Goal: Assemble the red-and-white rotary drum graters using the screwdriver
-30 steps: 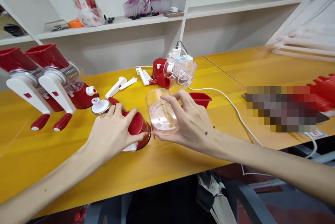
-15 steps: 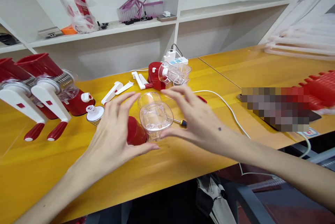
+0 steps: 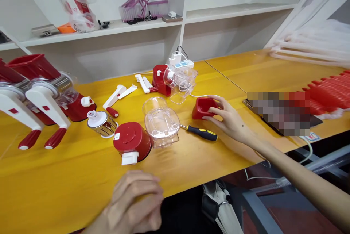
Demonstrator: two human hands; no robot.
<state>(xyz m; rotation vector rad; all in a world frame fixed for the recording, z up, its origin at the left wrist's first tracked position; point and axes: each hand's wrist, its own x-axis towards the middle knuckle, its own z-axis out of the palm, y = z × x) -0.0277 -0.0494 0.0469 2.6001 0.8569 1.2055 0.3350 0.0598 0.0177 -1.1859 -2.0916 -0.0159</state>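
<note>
My right hand point(image 3: 225, 119) grips a hollow red cup-shaped plastic part point(image 3: 201, 111) by its squarish rim, with fingertips at the opening. My left hand point(image 3: 136, 201) is loosely curled near the table's front edge, slightly blurred, with nothing visible in it. Between the hands, a clear plastic grater housing point(image 3: 163, 121) lies beside a red grater base point(image 3: 132, 141) with a white knob. A black-and-yellow screwdriver point(image 3: 203, 133) lies just in front of the red part, its shaft pointing at the housing. A metal grater drum point(image 3: 102, 124) rests left of the base.
Assembled red-and-white rotary graters point(image 3: 49, 91) stand at the left. Behind are a white crank handle point(image 3: 115, 97), another red base with clear housing point(image 3: 161, 79) and a power strip point(image 3: 184, 63). A pixelated flat object point(image 3: 281, 113) and red spiky material point(image 3: 330, 93) lie right.
My hands have left the clear housing area. The left drew back to the front edge and curled; the right moved right and took hold of the red part. The view shifted slightly.
</note>
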